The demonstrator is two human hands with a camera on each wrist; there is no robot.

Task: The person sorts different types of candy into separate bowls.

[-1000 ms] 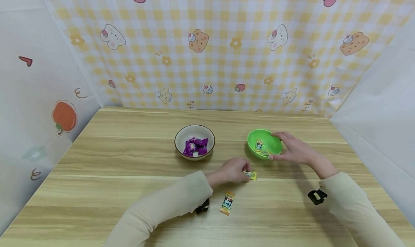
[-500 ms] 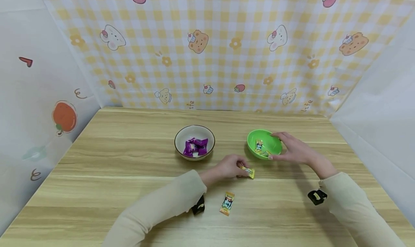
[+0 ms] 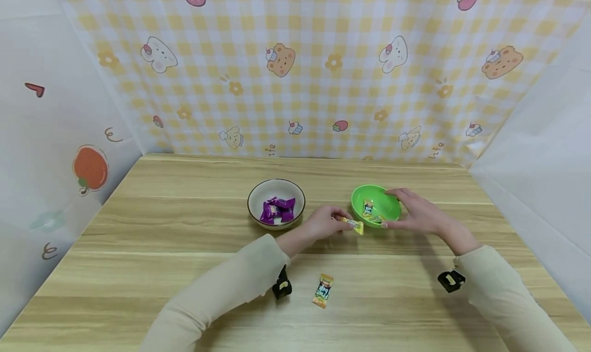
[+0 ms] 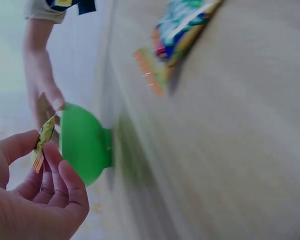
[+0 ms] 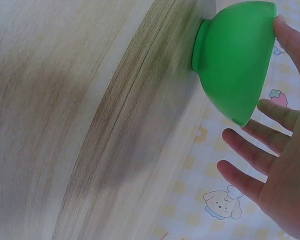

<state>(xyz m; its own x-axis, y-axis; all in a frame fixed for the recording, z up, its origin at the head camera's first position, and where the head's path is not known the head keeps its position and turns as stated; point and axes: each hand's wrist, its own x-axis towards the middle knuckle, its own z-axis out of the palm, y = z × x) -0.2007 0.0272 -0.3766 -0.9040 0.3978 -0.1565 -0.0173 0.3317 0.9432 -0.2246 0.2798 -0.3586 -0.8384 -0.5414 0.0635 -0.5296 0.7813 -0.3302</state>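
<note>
My left hand (image 3: 326, 221) pinches a small yellow-wrapped candy (image 4: 45, 134) between thumb and fingertips. It holds the candy above the table, just left of the near rim of a green bowl (image 3: 390, 205). My right hand (image 3: 425, 214) rests at the bowl's right side, thumb on the near rim and fingers spread toward the far rim. The right wrist view shows those fingers fairly straight beside the bowl (image 5: 237, 62). Inside the bowl lie a few small wrapped candies (image 3: 368, 208). Another candy, orange-wrapped (image 3: 322, 291), lies flat on the table nearer to me.
To the left of the green bowl stands a cream bowl (image 3: 260, 202) with a dark rim, holding several purple-wrapped candies (image 3: 278, 210). The wooden table (image 3: 138, 223) ends at a yellow checked cloth (image 3: 304, 95) behind, with white cloth walls on both sides.
My left hand has lifted the yellow candy off the table and moved it away from me, up to the green bowl's near left rim. The right hand has stayed at the bowl.
</note>
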